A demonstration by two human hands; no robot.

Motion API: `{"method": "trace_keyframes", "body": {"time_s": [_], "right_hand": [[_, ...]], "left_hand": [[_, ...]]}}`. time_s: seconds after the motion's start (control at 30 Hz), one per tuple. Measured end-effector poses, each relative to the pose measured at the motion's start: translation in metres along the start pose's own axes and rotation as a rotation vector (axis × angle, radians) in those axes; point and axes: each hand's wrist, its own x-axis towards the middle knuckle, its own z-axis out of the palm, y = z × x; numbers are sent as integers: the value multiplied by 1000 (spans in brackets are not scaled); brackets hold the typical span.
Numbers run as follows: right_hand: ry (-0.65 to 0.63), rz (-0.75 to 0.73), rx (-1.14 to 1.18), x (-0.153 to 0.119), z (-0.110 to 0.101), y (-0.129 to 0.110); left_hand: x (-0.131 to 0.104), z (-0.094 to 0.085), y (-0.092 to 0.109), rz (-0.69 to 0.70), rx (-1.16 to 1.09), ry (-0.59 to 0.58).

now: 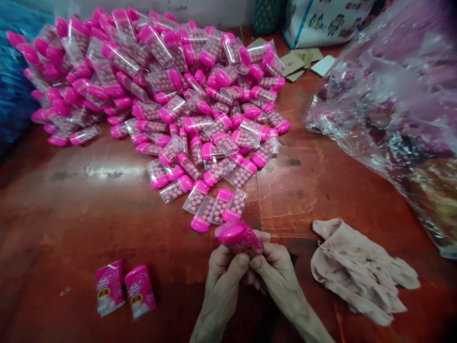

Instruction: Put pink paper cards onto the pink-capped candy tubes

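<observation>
My left hand (pixel 224 278) and my right hand (pixel 278 269) are together at the lower middle, both closed on one pink-capped container (pixel 240 237) with a printed pink wrapper. Its cap points up and to the left, and both thumbs press its lower part. Just beyond the hands lies a large pile of clear containers (pixel 196 196) with pink caps and small pink balls inside. To the left, two containers with printed pink wrappers (pixel 110 288) (pixel 140 290) lie side by side on the reddish-brown surface (pixel 71 219).
A crumpled pale cloth (pixel 357 267) lies to the right. Clear plastic sheeting (pixel 385 95) covers the upper right. Cardboard pieces (pixel 298 62) and a white printed bag (pixel 324 24) are at the back. Blue plastic (pixel 14 85) stands along the left edge.
</observation>
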Motion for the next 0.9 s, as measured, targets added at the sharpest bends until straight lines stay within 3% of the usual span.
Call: {"method": "trace_keyframes", "body": {"time_s": [0.47, 0.9], "right_hand": [[-4, 72, -10, 1, -1, -1], [5, 137, -74, 1, 1, -5]], "left_hand": [[4, 4, 3, -67, 33, 21], [6, 4, 5, -127, -43, 155]]}}
